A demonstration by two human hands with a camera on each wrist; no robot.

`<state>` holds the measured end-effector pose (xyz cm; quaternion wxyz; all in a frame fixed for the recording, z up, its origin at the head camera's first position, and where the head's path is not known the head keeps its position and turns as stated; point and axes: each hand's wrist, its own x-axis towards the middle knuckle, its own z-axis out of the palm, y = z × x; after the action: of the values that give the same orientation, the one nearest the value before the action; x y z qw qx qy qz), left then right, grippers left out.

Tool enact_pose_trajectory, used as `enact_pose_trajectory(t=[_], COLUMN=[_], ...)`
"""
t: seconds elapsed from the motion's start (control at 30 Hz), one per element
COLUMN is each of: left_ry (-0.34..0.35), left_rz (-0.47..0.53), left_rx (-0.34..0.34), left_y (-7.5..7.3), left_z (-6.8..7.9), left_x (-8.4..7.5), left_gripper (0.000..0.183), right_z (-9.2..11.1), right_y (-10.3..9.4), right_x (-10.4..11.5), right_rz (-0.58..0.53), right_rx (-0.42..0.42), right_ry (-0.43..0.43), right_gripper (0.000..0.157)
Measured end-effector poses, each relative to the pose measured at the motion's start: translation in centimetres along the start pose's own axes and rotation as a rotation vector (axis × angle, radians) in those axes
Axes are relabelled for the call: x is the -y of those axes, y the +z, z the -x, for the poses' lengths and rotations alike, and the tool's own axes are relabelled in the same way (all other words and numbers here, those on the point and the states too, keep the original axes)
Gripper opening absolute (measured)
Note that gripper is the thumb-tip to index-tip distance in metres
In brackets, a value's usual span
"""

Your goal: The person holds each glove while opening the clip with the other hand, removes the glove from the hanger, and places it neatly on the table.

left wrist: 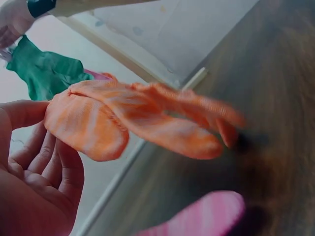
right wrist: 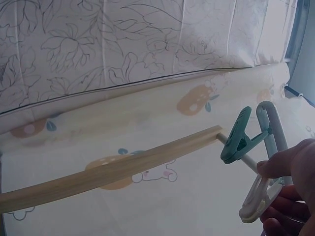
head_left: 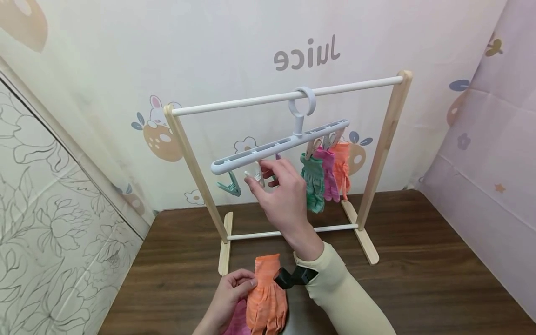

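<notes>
A grey-blue clip hanger (head_left: 268, 151) hangs by its ring from a rack's white bar. Near the hanger's left end, my right hand (head_left: 284, 195) pinches a white clip (right wrist: 255, 200) between thumb and fingers. Left of it dangles a teal clip (head_left: 230, 186) that holds nothing. Lower down, my left hand (head_left: 234, 295) grips an orange striped glove (head_left: 265, 298) near its cuff, with the glove's fingers pointing down in the head view. A pink glove (head_left: 237, 321) lies below, partly behind that hand and the orange glove.
Green (head_left: 312, 186), magenta (head_left: 328, 167) and orange gloves (head_left: 341, 163) hang from clips on the hanger's right half. The wooden rack (head_left: 385, 149) stands on a dark brown table (head_left: 423, 251) against patterned cloth. A black wrist camera (head_left: 289, 278) sits beside the orange glove in the head view.
</notes>
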<state>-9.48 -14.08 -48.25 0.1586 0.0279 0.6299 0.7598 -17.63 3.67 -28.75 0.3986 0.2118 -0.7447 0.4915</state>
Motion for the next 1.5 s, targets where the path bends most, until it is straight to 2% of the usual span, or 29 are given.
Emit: enact_pose_trajectory(t=[0.1,0.2,0.4,0.67,0.83,1.07,1.17,1.27,1.5], left_ry=[-0.038,-0.047,-0.037,-0.041,0.018,0.074,0.087,0.09,0.071], left_rz=[0.008,-0.032,-0.146,-0.249,-0.414,-0.796,-0.907,-0.937,-0.936], left_rx=[0.012,0.013,-0.041,-0.04,-0.059,-0.086,-0.096,-0.102,-0.114], left_y=[-0.4,-1.1,-2.4,-3.5,-3.6,-3.8,-3.9,-3.9,-4.0], left_z=[-0.1,-0.2,-0.6,-1.1,-1.0,-0.6,-0.5,-0.4,-0.6], left_x=[0.4,0.8,1.4,2.3,2.3,1.7,1.6,1.5,1.3], left_gripper=[0.01,0.016,0.026,0.021,0.016,0.01,0.012,0.012,0.013], right_z=[-0.1,-0.2,-0.3,-0.4,-0.3,-0.3,-0.2,-0.1,0.0], right_y=[0.0,-0.1,-0.2,-0.1,0.0,-0.1,-0.2,-0.3,-0.5], right_x=[0.0,0.1,0.2,0.3,0.3,0.3,0.2,0.2,0.2], right_rz=[-0.004,-0.002,0.015,0.018,0.026,0.03,0.027,0.021,0.034], right_rx=[-0.002,0.002,-0.001,0.016,0.035,0.035,0.035,0.036,0.035], right_ry=[0.0,-0.001,-0.007,-0.005,0.002,0.006,0.011,0.019,0.03], right_gripper=[0.033,0.033,0.033,0.034,0.034,0.034,0.034,0.033,0.034])
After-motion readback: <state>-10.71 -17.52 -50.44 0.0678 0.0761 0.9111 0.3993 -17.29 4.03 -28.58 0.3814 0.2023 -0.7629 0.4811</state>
